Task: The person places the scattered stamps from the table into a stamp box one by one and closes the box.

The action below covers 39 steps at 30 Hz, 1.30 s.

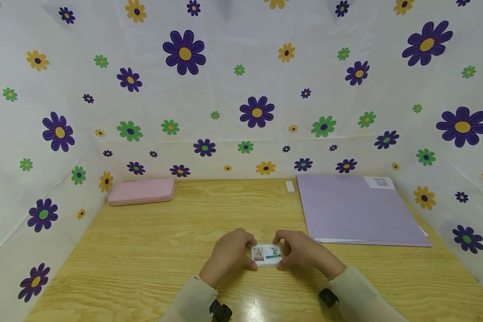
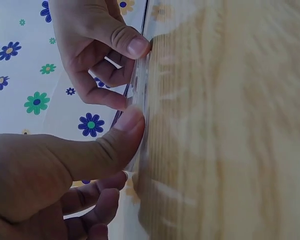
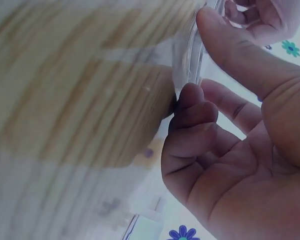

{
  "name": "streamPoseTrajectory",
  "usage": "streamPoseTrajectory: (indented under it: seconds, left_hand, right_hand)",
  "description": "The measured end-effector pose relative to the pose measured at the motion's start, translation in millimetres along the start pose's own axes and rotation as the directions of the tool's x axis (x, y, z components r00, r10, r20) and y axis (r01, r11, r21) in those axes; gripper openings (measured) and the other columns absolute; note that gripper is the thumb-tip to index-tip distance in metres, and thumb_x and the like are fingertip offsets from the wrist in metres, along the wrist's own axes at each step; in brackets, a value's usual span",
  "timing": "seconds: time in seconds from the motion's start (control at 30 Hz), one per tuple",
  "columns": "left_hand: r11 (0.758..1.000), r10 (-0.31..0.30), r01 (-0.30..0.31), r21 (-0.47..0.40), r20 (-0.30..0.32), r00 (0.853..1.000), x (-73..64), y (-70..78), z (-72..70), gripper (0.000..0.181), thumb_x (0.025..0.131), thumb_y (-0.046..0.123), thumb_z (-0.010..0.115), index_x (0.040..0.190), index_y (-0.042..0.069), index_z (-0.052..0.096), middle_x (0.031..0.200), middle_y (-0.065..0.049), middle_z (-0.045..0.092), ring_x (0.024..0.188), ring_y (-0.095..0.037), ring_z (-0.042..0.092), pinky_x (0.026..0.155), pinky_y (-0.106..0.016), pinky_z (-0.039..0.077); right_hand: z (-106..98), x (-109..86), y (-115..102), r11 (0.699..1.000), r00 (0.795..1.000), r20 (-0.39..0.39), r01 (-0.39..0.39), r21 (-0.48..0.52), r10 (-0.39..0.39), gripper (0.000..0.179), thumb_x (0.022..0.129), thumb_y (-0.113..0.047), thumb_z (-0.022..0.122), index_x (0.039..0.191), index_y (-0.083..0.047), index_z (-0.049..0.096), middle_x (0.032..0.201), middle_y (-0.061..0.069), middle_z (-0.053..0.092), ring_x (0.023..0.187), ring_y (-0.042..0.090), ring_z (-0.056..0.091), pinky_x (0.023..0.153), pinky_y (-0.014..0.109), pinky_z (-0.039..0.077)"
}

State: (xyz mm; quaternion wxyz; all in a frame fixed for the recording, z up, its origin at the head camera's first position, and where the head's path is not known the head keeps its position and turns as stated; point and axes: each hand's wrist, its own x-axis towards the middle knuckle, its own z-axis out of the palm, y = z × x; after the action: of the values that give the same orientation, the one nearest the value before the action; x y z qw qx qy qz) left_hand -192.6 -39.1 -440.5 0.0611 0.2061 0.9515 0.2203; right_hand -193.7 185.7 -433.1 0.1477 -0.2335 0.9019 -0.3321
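Observation:
A small flat rectangular clear case (image 1: pixel 267 255), with printed pictures showing on its top, is between both hands, low over the table's middle. My left hand (image 1: pixel 230 254) pinches its left end, the thumb along the near edge and fingers at the far side. At the right end my right hand (image 1: pixel 303 251) grips it in the same way. In the left wrist view the clear case (image 2: pixel 144 80) appears edge-on, with thumbs on its near edge. The right wrist view shows a see-through rim of the case (image 3: pixel 192 52) at my thumb and fingertips.
On the wooden table (image 1: pixel 165 250), a pink case (image 1: pixel 142 191) lies at the back left. A small white block (image 1: pixel 290 187) sits at the back, beside a large purple folder (image 1: pixel 354 210) with papers under it. Flower-patterned cloth (image 1: pixel 225 89) encloses the table's back and sides.

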Motion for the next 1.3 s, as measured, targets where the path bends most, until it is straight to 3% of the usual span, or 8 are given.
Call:
streamPoseTrajectory:
  seconds: [0.13, 0.3, 0.63, 1.0, 1.13, 1.3]
  left_hand:
    - [0.999, -0.001, 0.002, 0.040, -0.030, 1.000, -0.2, 3.1, 0.1, 0.054, 0.059, 0.034, 0.095, 0.104, 0.012, 0.077, 0.095, 0.004, 0.065, 0.083, -0.014, 0.060, 0.073, -0.032, 0.052]
    - [0.999, -0.004, 0.004, 0.033, -0.012, 1.000, 2.2, 3.8, -0.1, 0.055, 0.060, 0.034, 0.094, 0.108, 0.013, 0.077, 0.101, 0.004, 0.068, 0.088, -0.015, 0.062, 0.076, -0.032, 0.052]
    - [0.999, 0.052, -0.052, 0.008, 0.030, 0.998, -0.9, 3.4, -2.2, 0.059, 0.065, 0.028, 0.094, 0.118, 0.015, 0.071, 0.100, 0.001, 0.061, 0.074, -0.010, 0.052, 0.065, -0.029, 0.047]
    - [0.999, 0.044, -0.044, -0.006, 0.004, 0.999, 0.5, 4.6, 0.0, 0.054, 0.063, 0.028, 0.095, 0.110, 0.014, 0.075, 0.096, 0.004, 0.060, 0.073, -0.009, 0.051, 0.065, -0.027, 0.047]
    - [0.999, 0.032, -0.032, 0.007, 0.013, 0.999, 3.1, 5.2, 0.7, 0.054, 0.061, 0.029, 0.096, 0.109, 0.014, 0.076, 0.089, 0.006, 0.057, 0.070, -0.010, 0.048, 0.063, -0.027, 0.044]
    - [0.999, 0.037, -0.037, -0.001, 0.039, 0.999, 4.7, 5.3, -0.2, 0.055, 0.062, 0.029, 0.096, 0.110, 0.014, 0.075, 0.094, 0.004, 0.059, 0.072, -0.010, 0.050, 0.064, -0.028, 0.045]
  right_hand:
    - [1.4, 1.0, -2.5, 1.000, 1.000, 0.007, -0.006, 0.008, 0.006, 0.042, 0.074, -0.012, 0.087, 0.105, -0.009, 0.060, 0.071, 0.000, 0.055, 0.064, 0.015, 0.050, 0.057, 0.031, 0.042]
    - [0.8, 1.2, -5.7, 1.000, 1.000, -0.009, -0.025, -0.005, 0.025, 0.042, 0.072, -0.011, 0.088, 0.105, -0.008, 0.061, 0.072, 0.000, 0.056, 0.064, 0.016, 0.051, 0.057, 0.032, 0.042]
    - [1.3, -0.7, -4.1, 0.998, 0.999, 0.001, -0.036, 0.042, 0.036, 0.047, 0.075, -0.012, 0.087, 0.113, -0.006, 0.061, 0.076, 0.001, 0.057, 0.068, 0.016, 0.051, 0.059, 0.032, 0.042]
    - [0.5, -0.9, -3.0, 1.000, 1.000, 0.020, -0.011, 0.018, 0.011, 0.042, 0.079, -0.014, 0.084, 0.114, -0.008, 0.062, 0.075, 0.000, 0.057, 0.066, 0.015, 0.051, 0.058, 0.031, 0.042]
    - [0.2, -1.8, -4.5, 1.000, 0.999, 0.027, -0.018, -0.004, 0.018, 0.042, 0.079, -0.014, 0.084, 0.114, -0.010, 0.061, 0.073, 0.000, 0.057, 0.065, 0.015, 0.051, 0.058, 0.031, 0.043]
    - [-1.7, -3.5, -5.9, 1.000, 0.999, 0.044, -0.026, 0.004, 0.026, 0.042, 0.081, -0.014, 0.083, 0.116, -0.010, 0.059, 0.073, 0.000, 0.057, 0.064, 0.015, 0.050, 0.058, 0.031, 0.042]
